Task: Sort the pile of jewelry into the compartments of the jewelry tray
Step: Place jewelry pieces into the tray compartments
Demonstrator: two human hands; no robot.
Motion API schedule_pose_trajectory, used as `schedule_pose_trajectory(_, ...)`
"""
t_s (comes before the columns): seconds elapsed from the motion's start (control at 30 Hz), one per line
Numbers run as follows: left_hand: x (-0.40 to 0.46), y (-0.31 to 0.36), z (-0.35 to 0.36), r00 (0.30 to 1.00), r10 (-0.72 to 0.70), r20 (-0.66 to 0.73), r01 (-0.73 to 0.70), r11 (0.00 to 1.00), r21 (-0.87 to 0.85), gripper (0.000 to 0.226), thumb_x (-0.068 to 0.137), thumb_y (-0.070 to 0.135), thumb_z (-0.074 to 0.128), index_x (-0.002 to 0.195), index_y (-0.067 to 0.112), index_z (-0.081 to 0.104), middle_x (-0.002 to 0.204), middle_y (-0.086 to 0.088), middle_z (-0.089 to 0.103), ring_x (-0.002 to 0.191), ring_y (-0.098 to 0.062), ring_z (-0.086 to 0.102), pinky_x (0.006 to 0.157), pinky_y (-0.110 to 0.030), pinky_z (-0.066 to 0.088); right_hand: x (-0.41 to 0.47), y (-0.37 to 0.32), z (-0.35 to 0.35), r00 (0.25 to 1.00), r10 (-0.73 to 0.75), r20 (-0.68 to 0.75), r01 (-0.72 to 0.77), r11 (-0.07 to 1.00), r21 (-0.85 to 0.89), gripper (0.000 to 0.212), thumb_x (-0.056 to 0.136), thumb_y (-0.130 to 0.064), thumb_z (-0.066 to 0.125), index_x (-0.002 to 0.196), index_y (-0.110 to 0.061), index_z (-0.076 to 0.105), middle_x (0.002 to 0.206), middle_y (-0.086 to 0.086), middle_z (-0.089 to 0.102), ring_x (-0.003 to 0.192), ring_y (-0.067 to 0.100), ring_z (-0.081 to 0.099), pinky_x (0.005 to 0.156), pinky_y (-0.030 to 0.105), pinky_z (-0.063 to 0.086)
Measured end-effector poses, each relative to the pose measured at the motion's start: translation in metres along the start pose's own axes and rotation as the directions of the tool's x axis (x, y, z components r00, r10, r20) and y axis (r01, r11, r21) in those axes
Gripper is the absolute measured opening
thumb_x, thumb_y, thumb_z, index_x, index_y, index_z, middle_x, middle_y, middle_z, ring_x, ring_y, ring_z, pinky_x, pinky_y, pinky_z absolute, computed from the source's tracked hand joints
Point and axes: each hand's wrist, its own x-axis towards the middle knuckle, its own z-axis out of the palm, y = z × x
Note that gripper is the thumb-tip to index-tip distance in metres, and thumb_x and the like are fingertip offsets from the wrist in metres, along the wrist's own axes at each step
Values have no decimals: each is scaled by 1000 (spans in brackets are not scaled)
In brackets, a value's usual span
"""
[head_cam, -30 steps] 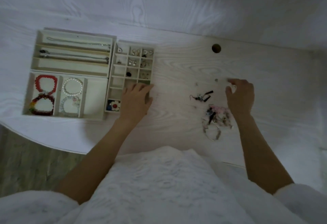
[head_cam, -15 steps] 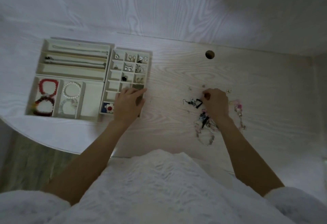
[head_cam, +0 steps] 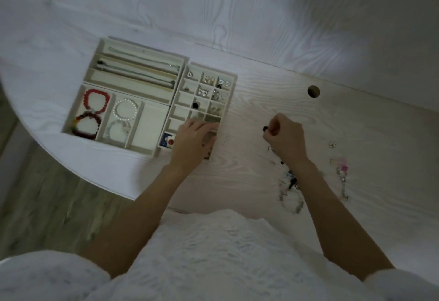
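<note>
Left hand (head_cam: 193, 140) flat, fingers straight, resting on tray (head_cam: 231, 86) lower right corner. Right hand (head_cam: 286, 137) centre-right, fingers curled, pinching small dark piece (head_cam: 265, 129). Pile (head_cam: 291, 191) below it.

the right hand (head_cam: 285, 140), which a second ago reaches at the far right edge of the jewelry pile (head_cam: 291, 191) and half a second ago sits over its far part, is now lifted to the far left of it, fingers curled, pinching a small dark piece (head_cam: 265, 129) with a thin wire hanging beneath.
</note>
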Motion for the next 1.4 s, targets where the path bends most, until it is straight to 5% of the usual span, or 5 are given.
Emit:
schedule_pose_trajectory(0.3, -33, -67, -48, 926, -282, -252, 270, 959, -81, 29, 93, 19, 48, 110, 7, 67, 102, -7, 68, 89, -31, 57, 84, -37, 42, 53, -101, 76, 940, -303, 157, 309, 951, -17, 10, 82, -6, 59, 89, -10, 62, 79, 5, 66, 72, 21, 61, 63, 31, 48)
schedule_pose_trajectory(0.47, -25, -85, -54, 941, -212, -265, 210, 977, -35, 26, 88, 16, 51, 103, 4, 68, 97, -9, 69, 88, -18, 47, 81, -31, 35, 68, -112, 99, 918, -342, 202, 384, 893, -233, 25, 86, -9, 56, 103, -17, 72, 92, 7, 71, 84, 26, 62, 63, 30, 47)
schedule_pose_trajectory(0.77, -14, -87, -39, 945, -265, -191, 257, 964, -65, 29, 87, 20, 55, 112, 12, 66, 97, -4, 65, 87, -25, 53, 85, -29, 38, 66, -119, 93, 918, -393, 58, 377, 815, -440, 8, 78, -4, 66, 83, -7, 72, 81, 11, 67, 74, 29, 59, 58, 24, 35)
schedule_pose_trajectory(1.2, -13, -83, -40, 925, -369, -91, 353, 923, -152, 31, 85, 11, 63, 115, 12, 65, 100, -5, 63, 93, -25, 52, 83, -23, 35, 79, -118, 111, 946, -241, 217, 323, 753, -574, 21, 90, -21, 55, 96, -15, 73, 93, 4, 63, 90, 23, 56, 61, 26, 31)
schedule_pose_trajectory(1.4, -11, -84, -41, 924, -371, -92, 355, 922, -156, 31, 87, 17, 58, 117, 13, 64, 102, -5, 63, 97, -23, 51, 85, -23, 35, 71, -119, 108, 962, -227, 150, 271, 857, -438, 13, 89, -15, 55, 93, -10, 66, 91, 6, 63, 84, 22, 55, 61, 26, 33)
